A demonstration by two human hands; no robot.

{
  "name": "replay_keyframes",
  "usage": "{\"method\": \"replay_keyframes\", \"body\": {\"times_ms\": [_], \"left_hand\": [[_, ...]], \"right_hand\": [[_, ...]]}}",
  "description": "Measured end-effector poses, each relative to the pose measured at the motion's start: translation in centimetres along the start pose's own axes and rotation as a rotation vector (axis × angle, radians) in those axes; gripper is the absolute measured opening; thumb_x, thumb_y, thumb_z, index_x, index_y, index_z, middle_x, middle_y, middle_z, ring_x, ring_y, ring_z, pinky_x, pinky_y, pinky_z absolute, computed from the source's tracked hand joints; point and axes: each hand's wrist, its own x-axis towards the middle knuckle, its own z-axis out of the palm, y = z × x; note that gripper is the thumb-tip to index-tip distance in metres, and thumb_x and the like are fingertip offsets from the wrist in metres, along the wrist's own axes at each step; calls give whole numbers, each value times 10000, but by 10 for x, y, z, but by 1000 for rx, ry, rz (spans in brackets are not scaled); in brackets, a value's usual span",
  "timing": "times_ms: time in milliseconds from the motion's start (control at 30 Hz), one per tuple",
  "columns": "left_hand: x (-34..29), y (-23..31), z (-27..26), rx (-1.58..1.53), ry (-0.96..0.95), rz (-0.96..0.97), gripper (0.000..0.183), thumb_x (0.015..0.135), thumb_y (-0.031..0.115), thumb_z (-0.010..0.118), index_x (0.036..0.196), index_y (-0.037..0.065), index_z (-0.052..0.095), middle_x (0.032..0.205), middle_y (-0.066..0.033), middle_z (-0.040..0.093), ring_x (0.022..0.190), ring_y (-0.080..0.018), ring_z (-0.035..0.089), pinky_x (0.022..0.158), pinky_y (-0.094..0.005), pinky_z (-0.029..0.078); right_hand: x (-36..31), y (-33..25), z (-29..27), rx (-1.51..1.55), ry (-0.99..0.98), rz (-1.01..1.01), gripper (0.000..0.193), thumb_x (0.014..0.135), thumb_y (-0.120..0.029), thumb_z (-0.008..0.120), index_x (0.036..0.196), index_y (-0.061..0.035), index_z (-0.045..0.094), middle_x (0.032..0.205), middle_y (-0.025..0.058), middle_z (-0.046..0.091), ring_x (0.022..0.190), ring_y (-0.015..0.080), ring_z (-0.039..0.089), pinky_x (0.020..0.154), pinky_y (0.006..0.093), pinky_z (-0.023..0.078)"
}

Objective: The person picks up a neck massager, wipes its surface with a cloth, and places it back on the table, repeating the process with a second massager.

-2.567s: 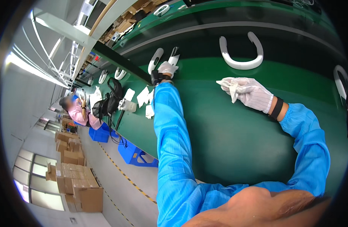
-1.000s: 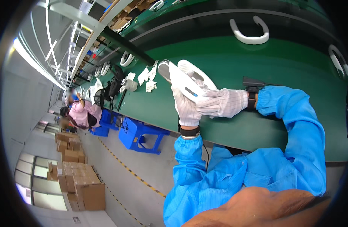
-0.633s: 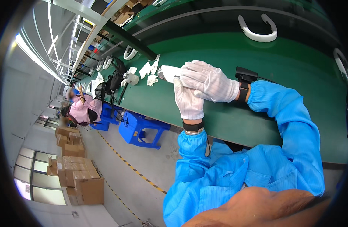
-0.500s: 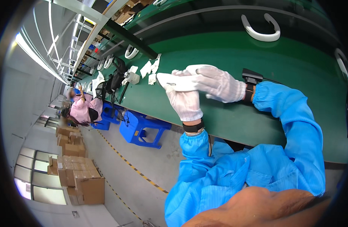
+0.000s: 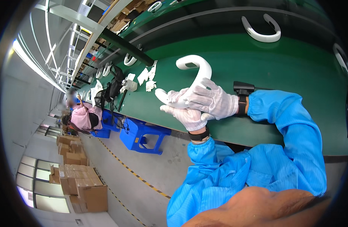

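Note:
A glossy white U-shaped neckband, like the shell of a neck massager, is held over the green table with its curved end pointing away from me. My left hand, in a white striped glove, cradles it from below with fingers bent round its near arm. My right hand, gloved the same way, lies over that arm from above, its fingers curled onto the white surface. The two hands overlap, hiding the middle of the near arm. The tip of that arm shows beyond the left fingers.
Another white neckband lies farther back on the green table. Crumpled white wipes, a white container and a black bag are to the left. Blue stools stand beside the table; a person in pink sits beyond.
The neckband has been turned, so its curved far end now shows. My right hand has lowered over it, and my left hand has shifted slightly right and down.

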Motion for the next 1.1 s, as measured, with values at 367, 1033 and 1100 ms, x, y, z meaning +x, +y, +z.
{"method": "replay_keyframes", "body": {"times_ms": [367, 1033, 1100], "left_hand": [[-15, -3, -4, 117, -351, -317, 524, 880, 598, 645, 1011, 97, 566, 568, 40, 526, 444, -106, 432, 692, -319, 362], [-39, -6, 30, 2036, -118, 115, 694, 695, 170, 840, 1267, -33, 504, 1071, -148, 642, 923, -223, 639, 818, -325, 525], [-38, -4, 25, 2053, -80, 100, 678, 687, 173, 840, 1246, -35, 518, 1051, -157, 641, 896, -245, 638, 799, -341, 525]], "right_hand": [[22, 66, -28, 1029, 490, 518, 593, 999, -259, 543, 1466, 46, 340, 1416, 170, 503, 1295, 252, 509, 1114, 348, 373], [32, 94, -66, -208, -103, 138, 352, 855, -79, 578, 1196, -21, 645, 1213, 132, 658, 1191, 290, 606, 1135, 446, 370], [19, 93, -54, -327, -119, 126, 367, 840, -115, 588, 1194, -34, 644, 1226, 132, 653, 1223, 293, 586, 1164, 481, 309]]}}
